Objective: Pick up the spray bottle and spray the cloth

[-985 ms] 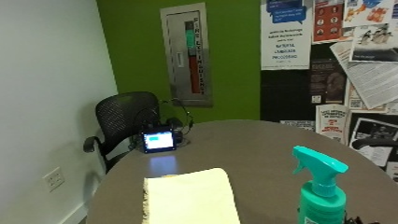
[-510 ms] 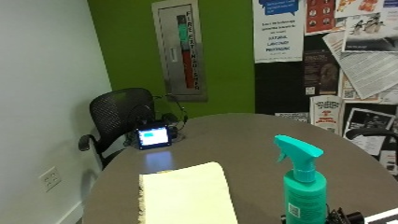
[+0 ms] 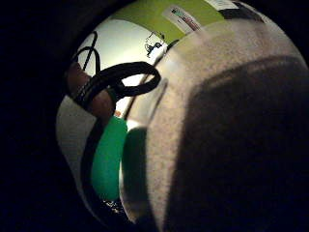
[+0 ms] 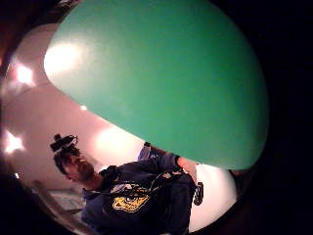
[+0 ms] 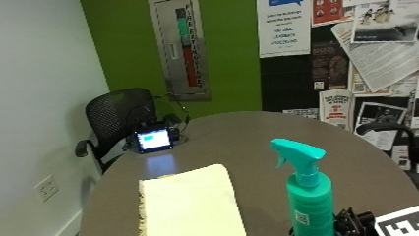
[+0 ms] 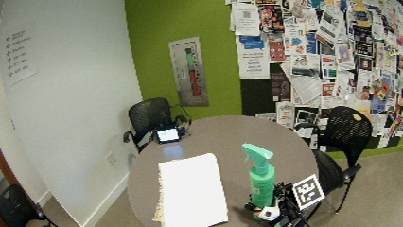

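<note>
1. A teal bottle [image 5: 308,196] stands upright near the table's [image 5: 262,142] near edge, its trigger nozzle pointing toward the cloth [image 5: 190,206].
2. The pale yellow cloth lies flat on the table beside the bottle, apart from it, with a fringed edge on its far side from the bottle.
3. The right hand [image 6: 277,213] is low at the bottle's base in the wide outside view; its fingers are hidden there, so whether they close on the bottle cannot be told.
4. In the thumb side palm view the bottle's green body [image 4: 161,78] fills much of the picture, so it is close to the palm.
5. In the little finger side palm view a strip of green [image 3: 108,159] shows beside the grey table.
6. A small lit screen [image 5: 152,140] sits at the table's far edge, in front of a black chair [image 5: 121,115].
</note>
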